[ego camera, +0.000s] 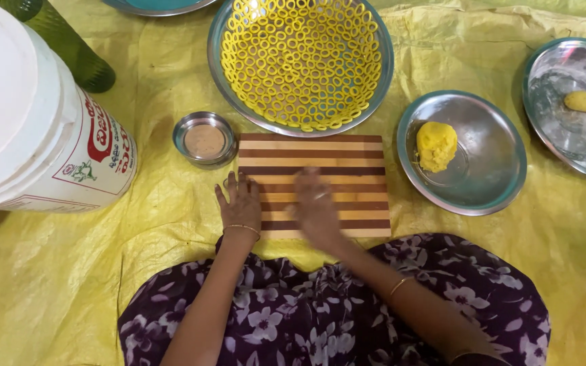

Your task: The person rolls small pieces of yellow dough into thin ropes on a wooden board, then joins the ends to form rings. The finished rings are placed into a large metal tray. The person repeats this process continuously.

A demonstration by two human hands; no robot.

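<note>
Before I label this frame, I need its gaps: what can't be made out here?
- Head view: right hand is motion-blurred on the striped board; whatever lies under it is hidden.
- White bucket, green bottle and right-hand steel plate are cut off by the frame edges.
- Small bowl: brownish contents too small to identify.

White tub [32,115], red-printed label [100,146], far left
</note>
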